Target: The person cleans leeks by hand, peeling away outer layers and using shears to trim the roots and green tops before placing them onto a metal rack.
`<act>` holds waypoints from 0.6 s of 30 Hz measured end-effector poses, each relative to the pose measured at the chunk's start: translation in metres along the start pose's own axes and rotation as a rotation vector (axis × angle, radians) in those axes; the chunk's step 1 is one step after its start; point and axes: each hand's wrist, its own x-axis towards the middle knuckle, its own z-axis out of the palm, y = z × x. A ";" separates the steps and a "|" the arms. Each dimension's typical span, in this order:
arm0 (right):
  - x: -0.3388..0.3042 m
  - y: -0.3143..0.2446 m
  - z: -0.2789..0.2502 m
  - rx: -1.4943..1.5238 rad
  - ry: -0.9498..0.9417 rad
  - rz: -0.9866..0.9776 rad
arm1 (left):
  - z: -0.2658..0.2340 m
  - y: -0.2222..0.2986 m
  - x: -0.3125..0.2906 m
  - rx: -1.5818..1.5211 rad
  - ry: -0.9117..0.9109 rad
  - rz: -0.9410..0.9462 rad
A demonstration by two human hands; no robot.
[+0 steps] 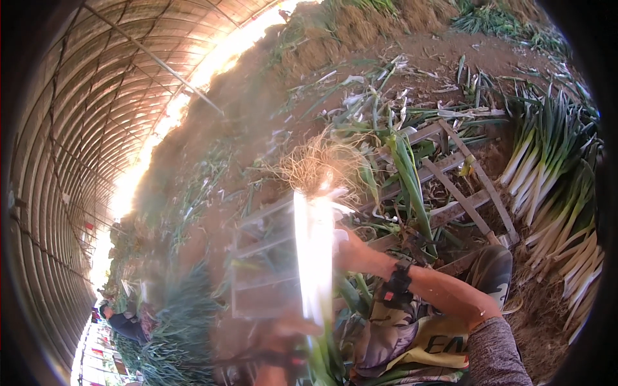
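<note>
A bunch of long green onions (312,251) stands upright in front of me, its tangled roots (314,168) at the top and its green leaves pointing down toward me. Strong light washes out the white stalks. My right hand (347,249) grips the bunch from the right, a little below the roots; glare and the stalks hide some of its fingers. Lower down, my left hand (286,331) is at the left side of the same stalks, smeared by motion, so its fingers are unclear.
A slatted frame (479,193) lies on the ground amid loose leaves, near my shoe (492,270). Rows of pulled green onions (547,148) lie at right. A blurred pale rack (264,283) is behind the bunch. Another person (125,325) is at far left, beside leafy green onions (187,321).
</note>
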 end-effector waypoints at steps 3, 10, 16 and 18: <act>0.000 0.012 0.004 0.124 0.197 0.155 | -0.003 -0.013 -0.011 0.008 0.001 -0.014; 0.082 0.069 -0.124 -0.409 0.372 -0.217 | -0.033 -0.099 -0.084 -0.014 -0.011 -0.101; 0.125 -0.041 -0.221 -0.601 0.699 0.092 | -0.048 -0.169 -0.164 -0.059 -0.011 -0.122; 0.107 -0.061 -0.228 -0.626 0.481 0.111 | -0.044 -0.154 -0.162 -0.059 0.001 -0.159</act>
